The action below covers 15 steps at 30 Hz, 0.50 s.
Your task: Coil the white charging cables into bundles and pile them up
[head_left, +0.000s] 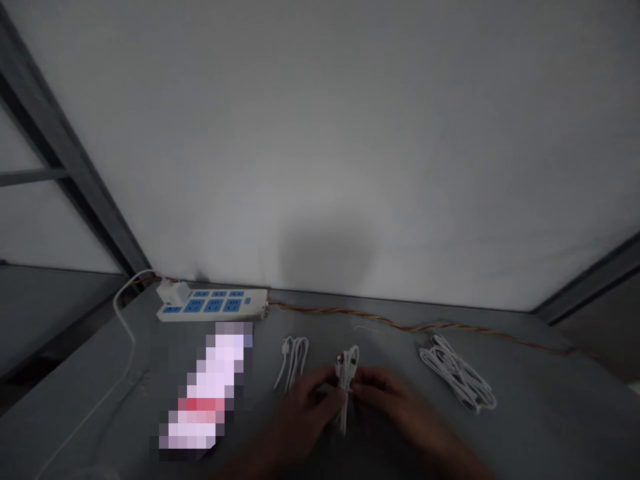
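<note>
A bundled white cable with its connectors at the top is held upright between both hands, low in the centre. My left hand pinches the bundle from the left, thumb across its middle. From the right, my right hand closes its fingers on the same bundle at about the same height. Another folded white cable lies on the table just left of and beyond my left hand, partly hidden by it. More coiled white cable rests on the table to the right, apart from my right hand.
A white power strip with blue sockets and a plugged-in white adapter stands at the back left. Before it lies a pixelated bright object. A twisted red-yellow wire runs along the back of the grey table, below a pale wall.
</note>
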Each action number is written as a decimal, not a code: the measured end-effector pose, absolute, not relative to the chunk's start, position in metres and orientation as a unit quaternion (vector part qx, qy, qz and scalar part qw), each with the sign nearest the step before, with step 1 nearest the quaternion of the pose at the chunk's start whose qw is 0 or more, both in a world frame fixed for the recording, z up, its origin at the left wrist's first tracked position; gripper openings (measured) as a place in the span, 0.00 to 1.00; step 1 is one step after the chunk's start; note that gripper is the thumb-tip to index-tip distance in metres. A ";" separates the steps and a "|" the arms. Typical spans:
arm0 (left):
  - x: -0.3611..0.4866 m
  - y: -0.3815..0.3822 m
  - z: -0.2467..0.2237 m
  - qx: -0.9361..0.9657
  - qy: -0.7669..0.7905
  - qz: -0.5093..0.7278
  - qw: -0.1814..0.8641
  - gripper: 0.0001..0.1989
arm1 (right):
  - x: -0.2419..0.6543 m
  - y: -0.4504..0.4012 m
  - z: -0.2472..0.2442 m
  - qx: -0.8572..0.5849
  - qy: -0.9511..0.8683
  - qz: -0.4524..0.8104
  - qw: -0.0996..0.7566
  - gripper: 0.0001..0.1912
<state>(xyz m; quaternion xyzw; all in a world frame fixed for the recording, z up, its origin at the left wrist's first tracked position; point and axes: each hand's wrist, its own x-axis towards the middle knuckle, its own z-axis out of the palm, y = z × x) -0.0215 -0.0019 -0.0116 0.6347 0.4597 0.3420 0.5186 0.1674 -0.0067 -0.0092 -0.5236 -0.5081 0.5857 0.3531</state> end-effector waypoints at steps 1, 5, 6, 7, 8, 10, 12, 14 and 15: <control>-0.022 -0.002 -0.013 0.624 0.451 0.345 0.537 0.12 | 0.168 -0.007 -0.010 -0.526 -0.503 0.587 0.356 0.17; -0.022 -0.001 -0.015 0.590 0.415 0.351 0.597 0.14 | 0.168 -0.006 -0.007 -0.532 -0.527 0.570 0.339 0.15; -0.022 -0.002 -0.014 0.587 0.417 0.349 0.599 0.14 | 0.168 -0.005 -0.005 -0.528 -0.539 0.565 0.334 0.14; -0.022 -0.002 -0.014 0.582 0.419 0.350 0.602 0.14 | 0.168 -0.005 -0.003 -0.520 -0.551 0.563 0.331 0.13; -0.022 -0.002 -0.013 0.575 0.421 0.351 0.608 0.15 | 0.167 -0.004 -0.002 -0.510 -0.562 0.562 0.329 0.11; -0.020 -0.002 -0.013 0.556 0.414 0.355 0.628 0.15 | 0.166 -0.004 0.002 -0.496 -0.580 0.556 0.329 0.10; -0.018 -0.001 -0.015 0.537 0.392 0.358 0.656 0.15 | 0.164 -0.004 0.004 -0.498 -0.588 0.542 0.335 0.09; -0.016 0.000 -0.019 0.512 0.378 0.358 0.684 0.18 | 0.162 -0.005 0.005 -0.504 -0.592 0.528 0.341 0.09; -0.015 0.001 -0.021 0.496 0.377 0.358 0.696 0.20 | 0.161 -0.005 0.005 -0.506 -0.597 0.520 0.342 0.09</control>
